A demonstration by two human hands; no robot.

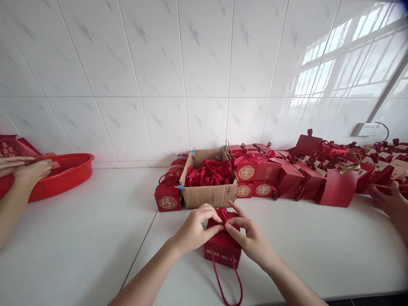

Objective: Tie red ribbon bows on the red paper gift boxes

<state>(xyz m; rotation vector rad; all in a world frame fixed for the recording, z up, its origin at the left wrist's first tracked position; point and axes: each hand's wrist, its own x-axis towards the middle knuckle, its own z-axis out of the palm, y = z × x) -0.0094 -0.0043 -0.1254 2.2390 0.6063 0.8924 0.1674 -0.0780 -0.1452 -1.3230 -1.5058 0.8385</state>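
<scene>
A small red gift box [222,248] stands on the white table in front of me, its twisted cord handle hanging toward me over the near side. A red ribbon [223,213] forms a bow or loops on its top. From the left, my left hand [204,223] pinches the ribbon between thumb and fingers. On the other side my right hand [245,231] grips the ribbon near its knot, thumb and index finger together. Just behind sits an open cardboard box [208,197] heaped with red ribbons [210,173].
Red boxes [168,202] stand left of the cardboard box. Many more gift boxes [290,180] line the wall at right, where another person's hand [390,199] reaches in. A red basin [63,180] is at far left, with a co-worker's hands [32,172] over it.
</scene>
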